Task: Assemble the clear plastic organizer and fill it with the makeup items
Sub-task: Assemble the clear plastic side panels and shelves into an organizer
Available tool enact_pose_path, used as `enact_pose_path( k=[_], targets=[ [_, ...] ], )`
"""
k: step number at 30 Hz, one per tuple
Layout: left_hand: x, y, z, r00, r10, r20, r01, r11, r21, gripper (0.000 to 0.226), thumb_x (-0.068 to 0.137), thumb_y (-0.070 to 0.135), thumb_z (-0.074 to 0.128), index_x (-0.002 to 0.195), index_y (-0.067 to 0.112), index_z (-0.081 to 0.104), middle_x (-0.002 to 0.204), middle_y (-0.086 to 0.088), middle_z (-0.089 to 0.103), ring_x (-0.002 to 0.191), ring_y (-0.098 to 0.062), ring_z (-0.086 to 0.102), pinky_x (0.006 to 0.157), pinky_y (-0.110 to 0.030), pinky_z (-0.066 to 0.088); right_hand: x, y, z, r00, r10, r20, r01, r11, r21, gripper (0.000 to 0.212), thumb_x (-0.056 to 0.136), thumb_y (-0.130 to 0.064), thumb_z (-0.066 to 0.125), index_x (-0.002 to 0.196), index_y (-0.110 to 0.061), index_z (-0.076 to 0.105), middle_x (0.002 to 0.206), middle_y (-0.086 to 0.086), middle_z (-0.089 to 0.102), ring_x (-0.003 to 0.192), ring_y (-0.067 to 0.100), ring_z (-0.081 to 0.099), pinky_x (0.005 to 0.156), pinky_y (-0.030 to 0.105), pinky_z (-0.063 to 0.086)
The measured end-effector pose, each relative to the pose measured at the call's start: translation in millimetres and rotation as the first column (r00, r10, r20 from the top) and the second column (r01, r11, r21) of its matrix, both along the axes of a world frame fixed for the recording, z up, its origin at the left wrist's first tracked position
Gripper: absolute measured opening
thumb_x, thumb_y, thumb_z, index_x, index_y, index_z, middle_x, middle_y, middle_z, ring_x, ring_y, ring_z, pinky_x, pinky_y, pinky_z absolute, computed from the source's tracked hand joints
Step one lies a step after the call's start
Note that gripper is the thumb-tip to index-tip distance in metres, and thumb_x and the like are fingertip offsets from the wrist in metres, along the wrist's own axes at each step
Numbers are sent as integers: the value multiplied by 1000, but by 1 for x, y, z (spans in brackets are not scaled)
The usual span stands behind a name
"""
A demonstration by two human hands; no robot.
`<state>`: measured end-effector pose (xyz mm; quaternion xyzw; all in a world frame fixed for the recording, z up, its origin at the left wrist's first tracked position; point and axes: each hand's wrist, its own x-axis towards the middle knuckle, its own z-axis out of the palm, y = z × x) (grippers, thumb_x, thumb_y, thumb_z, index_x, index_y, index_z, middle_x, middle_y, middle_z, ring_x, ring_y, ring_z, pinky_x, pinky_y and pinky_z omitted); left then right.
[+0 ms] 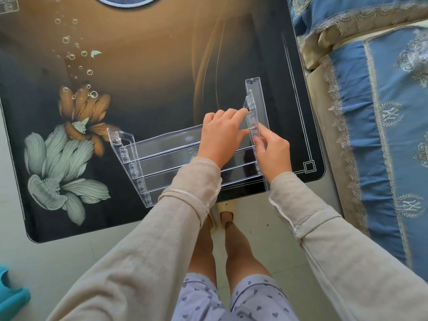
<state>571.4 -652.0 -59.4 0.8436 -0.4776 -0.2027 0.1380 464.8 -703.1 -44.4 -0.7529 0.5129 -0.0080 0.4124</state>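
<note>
Organizer (173,169), clear plastic, part-built: lies on the table (150,54) at its near right corner, close to the near edge.

Shelves (162,156): several, long axis left to right, stepped one behind another. Their left ends sit in the left side panel (120,144).

Right hand (274,154): at the shelves' right ends, thumb and fingertips pinching the near stretch of the right side panel (257,96).

Left hand (221,137): just left of the right hand, crossing over the shelves. Fingers are stretched fairly straight toward the panel, index tip touching its inner face; it grips nothing that can be made out.

Right side panel: long axis near to far, square to the shelves, far end free and reaching well beyond both hands.

Judgement: the step in hand is seating the shelf ends into this panel. The push must run along the shelves, left to right, with the right hand nearer and bracing.

Makeup items: none in view.
</note>
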Motion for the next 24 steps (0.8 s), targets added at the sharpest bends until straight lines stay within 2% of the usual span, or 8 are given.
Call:
enact_pose_path(
  k=[13, 16, 18, 20, 24],
  targets=[
    [-2, 2, -3, 999, 37, 13, -37, 999, -14, 42, 90, 36, 52, 130, 23, 49, 131, 0, 58, 121, -24, 51, 109, -36, 29, -1, -1, -4, 1000, -3, 8, 3, 1000, 14, 39, 95, -13, 46, 134, -9, 48, 127, 12, 61, 118, 26, 58, 102, 37, 44],
    [-6, 3, 0, 997, 23, 67, -25, 999, 32, 43, 92, 36, 48, 133, 24, 44, 137, 0, 52, 129, -25, 42, 111, -40, 25, -1, -2, -1, 1000, 15, -3, -15, 999, 40, 39, 95, -14, 46, 134, -11, 47, 130, 11, 59, 121, 26, 56, 104, 38, 43],
    [-10, 10, 2, 994, -10, 105, 1, 996, 88, 49, 94, 38, 44, 139, 25, 35, 147, -1, 39, 137, -27, 32, 115, -45, 19, -4, -3, 2, 1000, 26, 5, -26, 998, 56, 38, 95, -14, 47, 133, -10, 49, 127, 12, 60, 118, 25, 57, 102, 36, 44],
    [-14, 25, 4, 990, -13, 137, -4, 992, 126, 54, 93, 39, 43, 143, 26, 27, 152, -3, 31, 140, -28, 27, 117, -48, 15, -10, -6, 3, 1000, -7, 19, 7, 999, 46, 35, 95, -15, 48, 129, -10, 53, 121, 12, 63, 112, 23, 58, 97, 31, 45],
    [-19, 67, 6, 961, 69, 266, -108, 985, 134, 53, 91, 38, 50, 139, 23, 37, 150, -7, 35, 139, -33, 32, 115, -54, 18, -22, -15, -2, 980, -195, -42, 195, 981, -8, 30, 95, -15, 45, 121, -7, 57, 120, 14, 63, 112, 27, 57, 96, 29, 44]
  ],
)
